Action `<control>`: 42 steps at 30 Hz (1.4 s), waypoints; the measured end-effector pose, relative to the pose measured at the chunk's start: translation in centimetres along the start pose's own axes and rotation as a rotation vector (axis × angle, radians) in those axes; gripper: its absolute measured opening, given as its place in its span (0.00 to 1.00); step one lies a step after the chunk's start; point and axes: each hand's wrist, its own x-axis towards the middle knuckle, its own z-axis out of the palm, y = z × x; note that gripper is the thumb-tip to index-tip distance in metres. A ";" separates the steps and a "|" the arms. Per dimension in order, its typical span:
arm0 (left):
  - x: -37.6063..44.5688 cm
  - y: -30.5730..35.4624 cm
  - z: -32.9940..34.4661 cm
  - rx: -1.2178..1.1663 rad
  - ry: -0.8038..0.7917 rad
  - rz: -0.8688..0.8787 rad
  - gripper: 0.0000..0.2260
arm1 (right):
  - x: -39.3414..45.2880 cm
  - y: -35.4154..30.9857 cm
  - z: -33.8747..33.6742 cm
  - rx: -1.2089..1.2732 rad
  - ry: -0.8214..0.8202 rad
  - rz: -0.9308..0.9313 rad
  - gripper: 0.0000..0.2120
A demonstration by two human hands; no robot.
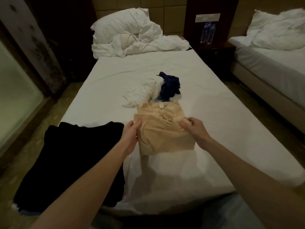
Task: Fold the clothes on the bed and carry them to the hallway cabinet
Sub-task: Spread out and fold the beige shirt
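Observation:
A beige top (162, 129) lies partly folded in the middle of the white bed (214, 129), its neck label pointing away from me. My left hand (131, 133) grips its left edge. My right hand (192, 126) pinches bunched cloth at its right edge. Just behind it sit a crumpled white garment (145, 91) and a dark blue garment (170, 85), touching each other. A black garment (79, 159) lies flat at the bed's near left corner, under my left forearm.
A rumpled white duvet and pillow (128, 35) are heaped at the head of the bed. A dark nightstand (216, 53) with water bottles (208, 33) stands to the right, then a second bed (272, 63). Floor runs along the left side.

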 end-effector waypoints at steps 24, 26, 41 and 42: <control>27.8 -0.8 0.3 0.816 0.138 0.032 0.15 | 27.9 6.0 4.1 -0.407 0.059 0.296 0.24; 26.6 -0.1 0.1 0.671 0.134 0.042 0.05 | 27.0 5.0 3.4 -0.376 0.046 0.245 0.19; 1.1 8.8 -0.4 0.160 -0.035 0.301 0.03 | 4.5 -9.9 -4.3 0.181 0.024 -0.161 0.09; -0.5 9.2 -0.7 0.151 -0.049 0.315 0.03 | 2.9 -10.5 -4.7 0.198 0.024 -0.183 0.10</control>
